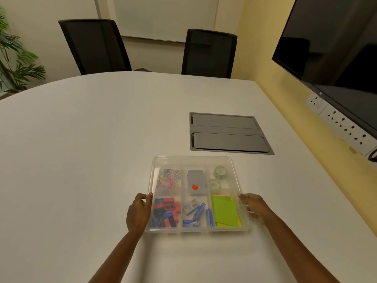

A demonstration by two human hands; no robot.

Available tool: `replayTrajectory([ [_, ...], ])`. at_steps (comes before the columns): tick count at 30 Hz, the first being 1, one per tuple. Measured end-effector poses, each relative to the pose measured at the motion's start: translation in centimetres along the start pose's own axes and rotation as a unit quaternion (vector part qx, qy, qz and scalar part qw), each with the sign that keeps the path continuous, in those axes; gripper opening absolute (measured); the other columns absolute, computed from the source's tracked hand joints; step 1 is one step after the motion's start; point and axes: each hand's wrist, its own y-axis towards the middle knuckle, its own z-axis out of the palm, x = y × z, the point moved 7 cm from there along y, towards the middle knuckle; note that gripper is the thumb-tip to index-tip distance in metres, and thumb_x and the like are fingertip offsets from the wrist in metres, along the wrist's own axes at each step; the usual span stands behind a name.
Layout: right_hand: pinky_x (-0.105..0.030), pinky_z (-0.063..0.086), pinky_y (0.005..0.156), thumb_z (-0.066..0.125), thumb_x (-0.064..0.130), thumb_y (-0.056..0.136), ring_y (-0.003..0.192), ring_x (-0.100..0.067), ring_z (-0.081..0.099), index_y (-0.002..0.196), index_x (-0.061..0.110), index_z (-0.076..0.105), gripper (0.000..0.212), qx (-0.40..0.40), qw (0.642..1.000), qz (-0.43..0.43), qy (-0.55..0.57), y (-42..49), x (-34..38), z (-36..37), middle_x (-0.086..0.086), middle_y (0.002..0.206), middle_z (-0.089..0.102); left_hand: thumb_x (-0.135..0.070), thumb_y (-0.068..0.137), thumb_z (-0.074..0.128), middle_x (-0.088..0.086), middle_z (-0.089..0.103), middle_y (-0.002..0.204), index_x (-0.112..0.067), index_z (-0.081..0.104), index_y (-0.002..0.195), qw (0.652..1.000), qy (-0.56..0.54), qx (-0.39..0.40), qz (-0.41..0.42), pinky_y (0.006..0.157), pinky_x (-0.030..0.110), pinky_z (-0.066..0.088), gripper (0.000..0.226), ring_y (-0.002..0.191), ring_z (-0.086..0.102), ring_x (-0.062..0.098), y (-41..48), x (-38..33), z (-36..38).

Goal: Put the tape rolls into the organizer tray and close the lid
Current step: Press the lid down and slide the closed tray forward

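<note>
A clear plastic organizer tray (193, 159) rests on the white table in front of me, with a transparent lid lying over it. Two clear tape rolls (220, 172) (213, 183) lie in its far right compartment. Other compartments hold coloured paper clips (169, 178), red and blue sharpeners (166, 211), a grey box with a red dot (195, 182), staple items (195, 209) and green sticky notes (224, 211). My left hand (138, 213) grips the tray's left edge. My right hand (255, 207) grips its right edge.
A grey cable hatch (228, 132) is set into the table just beyond the tray. Two black chairs (95, 45) (209, 52) stand at the far side. A dark wall screen (334, 48) and socket strip (342, 127) line the right wall. A plant (14, 58) stands far left.
</note>
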Motion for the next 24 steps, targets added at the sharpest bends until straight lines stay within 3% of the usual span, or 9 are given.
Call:
replayTrajectory([
  [4, -0.026, 0.035, 0.057, 0.056, 0.024, 0.09, 0.075, -0.025, 0.049, 0.069, 0.012, 0.056, 0.025, -0.035, 0.999, -0.019, -0.019, 3.2, 3.0, 0.5, -0.014, 0.083, 0.054, -0.031, 0.093, 0.043, 0.022, 0.065, 0.106, 0.0, 0.053, 0.106, 1.0, 0.003, 0.007, -0.004, 0.074, 0.037, 0.049, 0.035, 0.082, 0.059, 0.03, 2.8, -1.4, 0.2],
  [9, -0.032, 0.039, 0.065, 0.055, 0.021, 0.091, 0.071, -0.024, 0.05, 0.062, 0.013, 0.055, 0.03, -0.056, 0.998, -0.028, -0.028, 7.1, 6.1, 1.2, -0.015, 0.086, 0.056, -0.029, 0.093, 0.044, 0.022, 0.066, 0.104, -0.002, 0.055, 0.108, 1.0, 0.018, 0.011, -0.002, 0.07, 0.033, 0.044, 0.033, 0.089, 0.062, 0.035, 6.4, -3.0, 0.8],
  [12, -0.032, 0.038, 0.067, 0.052, 0.024, 0.092, 0.07, -0.024, 0.048, 0.074, 0.005, 0.059, 0.027, -0.072, 0.996, -0.028, -0.033, 8.9, 7.8, 1.5, -0.015, 0.085, 0.053, -0.028, 0.093, 0.044, 0.022, 0.066, 0.104, -0.002, 0.055, 0.109, 1.0, 0.029, 0.007, 0.005, 0.072, 0.035, 0.046, 0.032, 0.089, 0.062, 0.035, 8.3, -3.9, 1.2],
  [15, -0.031, 0.038, 0.068, 0.047, 0.03, 0.094, 0.063, -0.019, 0.047, 0.102, -0.005, 0.063, 0.039, -0.075, 0.996, -0.029, -0.028, 10.1, 9.0, 1.9, -0.014, 0.088, 0.052, -0.027, 0.093, 0.044, 0.023, 0.067, 0.104, -0.002, 0.054, 0.11, 0.999, 0.031, -0.003, 0.013, 0.075, 0.038, 0.048, 0.032, 0.09, 0.063, 0.036, 9.7, -4.4, 1.6],
  [18, -0.03, 0.039, 0.075, 0.044, 0.034, 0.096, 0.075, -0.021, 0.051, 0.111, -0.001, 0.061, 0.042, -0.045, 0.998, -0.028, -0.027, 10.4, 9.5, 2.5, -0.012, 0.099, 0.054, -0.028, 0.094, 0.041, 0.022, 0.067, 0.104, -0.002, 0.053, 0.111, 0.999, 0.039, -0.01, 0.016, 0.076, 0.038, 0.048, 0.034, 0.091, 0.063, 0.037, 10.7, -4.6, 2.1],
  [21, -0.025, 0.038, 0.056, 0.043, 0.032, 0.096, 0.068, -0.017, 0.049, 0.114, -0.002, 0.059, 0.041, -0.023, 0.999, -0.028, -0.024, 9.9, 10.3, 2.5, -0.014, 0.101, 0.051, -0.029, 0.095, 0.037, 0.022, 0.067, 0.105, -0.002, 0.052, 0.111, 0.999, 0.036, -0.023, 0.027, 0.077, 0.039, 0.049, 0.035, 0.091, 0.062, 0.038, 10.8, -4.9, 2.5],
  [24, -0.024, 0.033, 0.052, 0.044, 0.03, 0.096, 0.058, -0.015, 0.041, 0.114, -0.002, 0.059, 0.04, -0.022, 0.999, -0.025, -0.026, 10.0, 10.9, 2.4, -0.014, 0.096, 0.049, -0.03, 0.096, 0.036, 0.023, 0.066, 0.106, -0.001, 0.053, 0.111, 0.998, 0.025, -0.039, 0.034, 0.078, 0.04, 0.05, 0.037, 0.092, 0.063, 0.039, 10.7, -5.2, 2.1],
])
